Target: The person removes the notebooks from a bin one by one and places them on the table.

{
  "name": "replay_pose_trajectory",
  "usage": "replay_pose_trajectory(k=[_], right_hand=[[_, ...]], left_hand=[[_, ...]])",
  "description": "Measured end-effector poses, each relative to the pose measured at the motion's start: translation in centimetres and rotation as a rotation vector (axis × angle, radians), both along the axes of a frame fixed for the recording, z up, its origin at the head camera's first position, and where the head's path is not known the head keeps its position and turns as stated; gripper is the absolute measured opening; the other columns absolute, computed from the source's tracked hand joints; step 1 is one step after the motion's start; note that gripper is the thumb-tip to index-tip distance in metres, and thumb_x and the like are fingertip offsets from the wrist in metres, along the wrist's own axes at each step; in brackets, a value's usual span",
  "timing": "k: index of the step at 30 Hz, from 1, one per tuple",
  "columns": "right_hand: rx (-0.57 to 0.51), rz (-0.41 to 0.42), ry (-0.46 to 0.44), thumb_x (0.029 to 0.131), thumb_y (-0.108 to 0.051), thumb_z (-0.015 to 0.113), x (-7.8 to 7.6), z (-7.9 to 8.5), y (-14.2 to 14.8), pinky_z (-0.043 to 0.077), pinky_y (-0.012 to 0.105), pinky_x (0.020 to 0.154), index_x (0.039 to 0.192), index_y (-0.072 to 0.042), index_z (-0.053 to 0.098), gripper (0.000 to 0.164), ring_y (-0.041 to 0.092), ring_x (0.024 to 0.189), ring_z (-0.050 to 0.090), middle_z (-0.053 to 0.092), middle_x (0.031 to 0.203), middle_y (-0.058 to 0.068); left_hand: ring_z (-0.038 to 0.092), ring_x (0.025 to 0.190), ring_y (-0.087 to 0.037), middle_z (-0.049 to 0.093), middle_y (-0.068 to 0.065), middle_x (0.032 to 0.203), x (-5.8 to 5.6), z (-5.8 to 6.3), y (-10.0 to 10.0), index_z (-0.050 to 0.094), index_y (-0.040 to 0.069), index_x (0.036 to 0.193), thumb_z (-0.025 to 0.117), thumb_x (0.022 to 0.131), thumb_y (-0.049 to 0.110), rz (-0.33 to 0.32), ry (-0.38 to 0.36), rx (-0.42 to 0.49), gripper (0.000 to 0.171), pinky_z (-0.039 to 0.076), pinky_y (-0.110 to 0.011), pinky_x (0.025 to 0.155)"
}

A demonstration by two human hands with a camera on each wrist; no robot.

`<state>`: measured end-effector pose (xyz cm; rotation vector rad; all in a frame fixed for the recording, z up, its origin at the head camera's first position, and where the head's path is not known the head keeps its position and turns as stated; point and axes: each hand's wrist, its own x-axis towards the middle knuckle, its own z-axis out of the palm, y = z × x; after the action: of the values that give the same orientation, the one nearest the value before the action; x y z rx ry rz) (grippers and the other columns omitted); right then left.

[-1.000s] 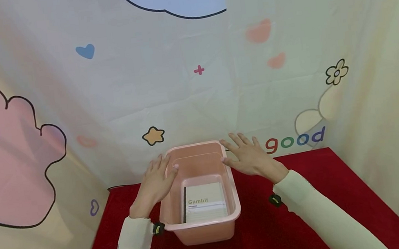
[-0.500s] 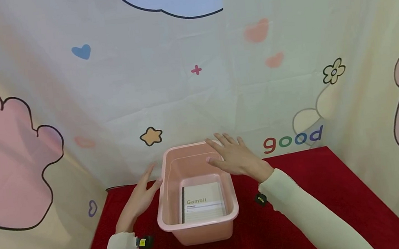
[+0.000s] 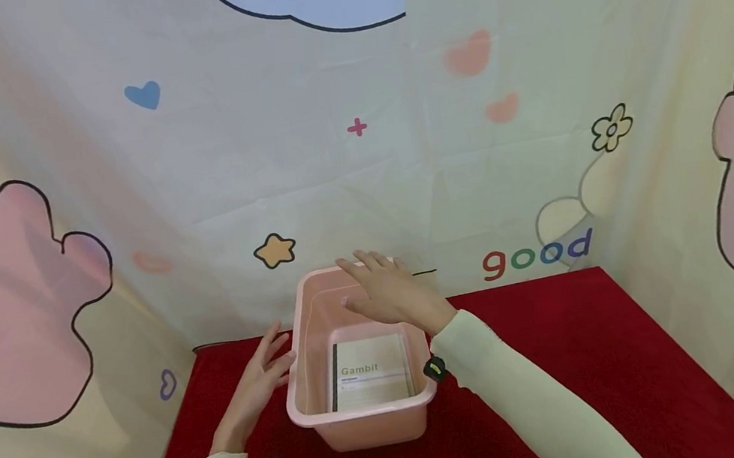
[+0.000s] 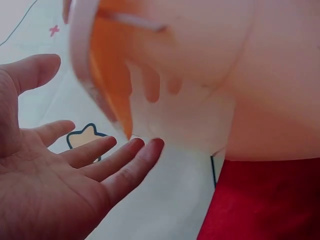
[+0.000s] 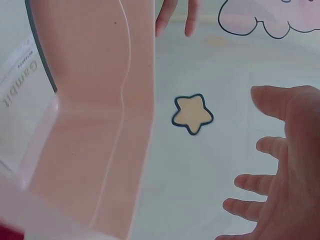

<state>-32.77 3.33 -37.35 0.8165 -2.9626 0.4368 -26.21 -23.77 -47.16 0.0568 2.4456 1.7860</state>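
Observation:
A pink plastic basin (image 3: pixel 372 429) stands on the red cloth, with a white notebook (image 3: pixel 373 379) marked "Gambit" lying in it. My left hand (image 3: pixel 254 389) is beside the basin's left wall, fingers spread and relaxed, fingertips right by the rim. In the left wrist view that open palm (image 4: pixel 55 185) faces the basin's outer side (image 4: pixel 200 65). My right hand (image 3: pixel 396 290) hovers over the back part of the basin, fingers extended and holding nothing. The right wrist view shows its fingers (image 5: pixel 255 185) apart from the basin wall (image 5: pixel 95 150).
Red cloth (image 3: pixel 545 360) covers the table around the basin. A pale curtain (image 3: pixel 304 153) printed with stars, hearts and the word "good" hangs close behind and along both sides.
My left hand has moved from over the basin's left rim to outside it, lower down. My right hand has moved left from the right rim to over the basin. The basin stays put.

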Motion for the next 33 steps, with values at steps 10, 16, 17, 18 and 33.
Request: replay_pose_trajectory(k=[10,16,17,18,33], right_hand=[[-0.025,-0.017,-0.049,0.097,-0.044,0.053,-1.2,-1.9,-2.8,0.025,0.061,0.118,0.157,-0.028,0.023,0.069,0.034,0.148,0.028,0.025,0.163,0.007],[-0.014,-0.021,-0.094,0.098,-0.045,0.049,-1.8,-3.1,-3.9,0.025,0.055,0.12,0.156,-0.028,0.024,0.066,0.028,0.151,0.023,0.025,0.163,0.001],[-0.013,-0.017,-0.103,0.099,-0.046,0.048,-1.9,-3.3,-4.1,0.025,0.053,0.12,0.156,-0.028,0.024,0.065,0.027,0.151,0.022,0.024,0.164,0.001],[-0.005,-0.012,-0.109,0.099,-0.046,0.047,-2.0,-3.6,-4.3,0.025,0.052,0.121,0.156,-0.029,0.024,0.064,0.026,0.152,0.022,0.024,0.164,0.0],[-0.002,0.018,-0.238,0.097,-0.037,0.058,-2.7,-6.7,-7.1,0.037,0.048,0.115,0.154,-0.025,0.028,0.066,0.025,0.146,0.035,0.033,0.16,0.003]], left_hand=[[0.046,0.137,-0.036,0.038,-0.011,0.155,0.5,-1.6,0.1,0.025,0.028,0.154,0.068,0.092,0.024,0.04,0.025,0.036,0.076,0.04,-0.059,0.109],[0.052,0.13,-0.035,0.043,-0.013,0.151,0.5,-2.2,0.0,0.029,0.026,0.152,0.067,0.091,0.018,0.056,-0.017,0.041,0.072,0.038,-0.061,0.11],[0.053,0.129,-0.035,0.043,-0.013,0.15,0.5,-2.3,0.0,0.03,0.026,0.152,0.066,0.091,0.019,0.06,-0.028,0.046,0.071,0.039,-0.06,0.109],[0.053,0.128,-0.034,0.044,-0.012,0.15,0.5,-2.5,-0.1,0.03,0.026,0.152,0.067,0.091,0.02,0.064,-0.039,0.052,0.071,0.04,-0.059,0.109],[0.048,0.132,-0.035,0.038,-0.01,0.151,0.4,-3.5,0.3,0.034,0.021,0.151,0.067,0.093,0.024,0.026,-0.074,0.245,0.067,0.053,-0.044,0.1]])
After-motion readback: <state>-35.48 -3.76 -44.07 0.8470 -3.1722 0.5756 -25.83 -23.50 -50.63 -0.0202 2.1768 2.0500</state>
